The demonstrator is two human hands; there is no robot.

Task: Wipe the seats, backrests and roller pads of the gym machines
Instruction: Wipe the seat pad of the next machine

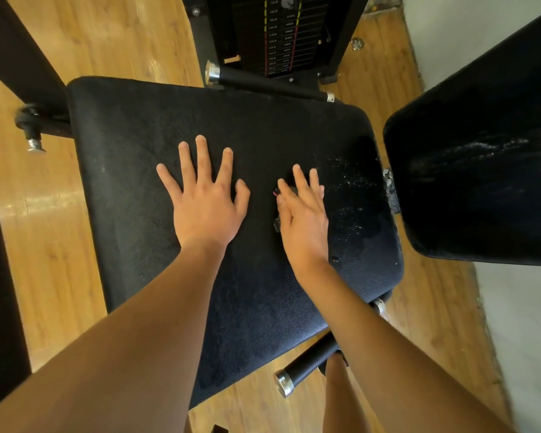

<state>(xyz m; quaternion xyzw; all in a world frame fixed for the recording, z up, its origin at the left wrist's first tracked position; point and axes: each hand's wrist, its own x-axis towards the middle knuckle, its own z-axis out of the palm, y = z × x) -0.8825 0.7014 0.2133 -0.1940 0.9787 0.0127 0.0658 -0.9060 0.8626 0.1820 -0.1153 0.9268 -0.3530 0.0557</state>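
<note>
From my remote station, the left grip (pixel 205 207) lies released and flat on the black seat pad (pixel 132 157), fingers spread wide, holding nothing. Just beside it, the right grip (pixel 305 223) is likewise released, its fingers straight and close together, pressing down on a small dark wad (pixel 277 225) that shows only at the hand's thumb side; I cannot tell what the wad is made of. Both hands sit near the middle of the seat pad, which fills the centre of the head view. Past the right grip, a scatter of wet droplets (pixel 353 189) glistens on the pad toward its right edge. Beyond that edge, set apart from the seat by a narrow gap, is the black backrest (pixel 481 157), streaked with wet marks. A weight stack (pixel 281 35) shows at the top of the view, with one chrome-capped handle bar (pixel 263 82) along the seat's far edge and a second handle bar (pixel 310 360) below its near edge. Wooden floor (pixel 44 245) lies beneath.
</note>
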